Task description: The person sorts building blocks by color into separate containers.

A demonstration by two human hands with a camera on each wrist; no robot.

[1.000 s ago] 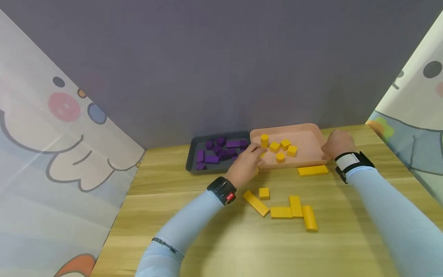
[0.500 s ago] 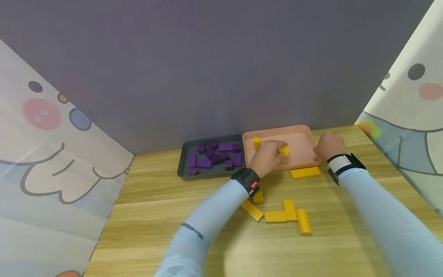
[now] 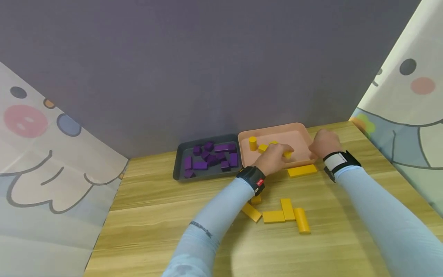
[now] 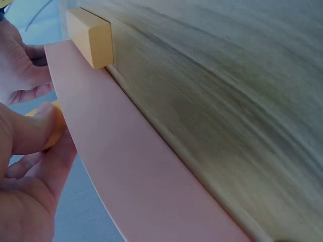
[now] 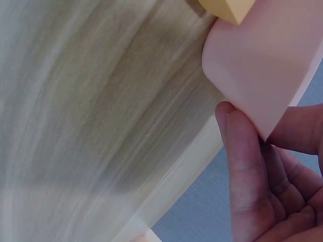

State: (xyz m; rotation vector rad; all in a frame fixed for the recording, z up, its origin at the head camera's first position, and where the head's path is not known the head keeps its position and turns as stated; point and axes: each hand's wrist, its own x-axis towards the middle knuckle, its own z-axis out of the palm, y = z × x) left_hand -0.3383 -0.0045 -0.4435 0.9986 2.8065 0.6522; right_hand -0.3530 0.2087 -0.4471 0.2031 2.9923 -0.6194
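Note:
My left hand [image 3: 273, 158] reaches over the near wall of a pink tray [image 3: 295, 139]. In the left wrist view its thumb and fingers pinch a yellow block [image 4: 57, 126], partly hidden by the fingers and the tray wall. Inside the tray, an upright yellow cylinder [image 3: 253, 143] stands at the left, and other yellow blocks [image 3: 262, 148] lie partly covered by the hand. My right hand [image 3: 325, 144] grips the tray's near right corner, thumb on one side of the wall and fingers on the other, as the right wrist view shows.
Left of the pink tray sits a dark grey tray [image 3: 177, 169] with several purple blocks [image 3: 200, 166]. A long yellow block [image 3: 302, 171] lies along the pink tray's near edge. Nearer me are more yellow blocks [image 3: 273, 216] and a lying half-round yellow piece [image 3: 302, 220]. A grey wall [image 3: 207, 77] rises behind.
My left hand has moved right from the tray's left end, over the yellow blocks, and lower toward the near wall. My right hand stays on the corner. The head view has shifted slightly.

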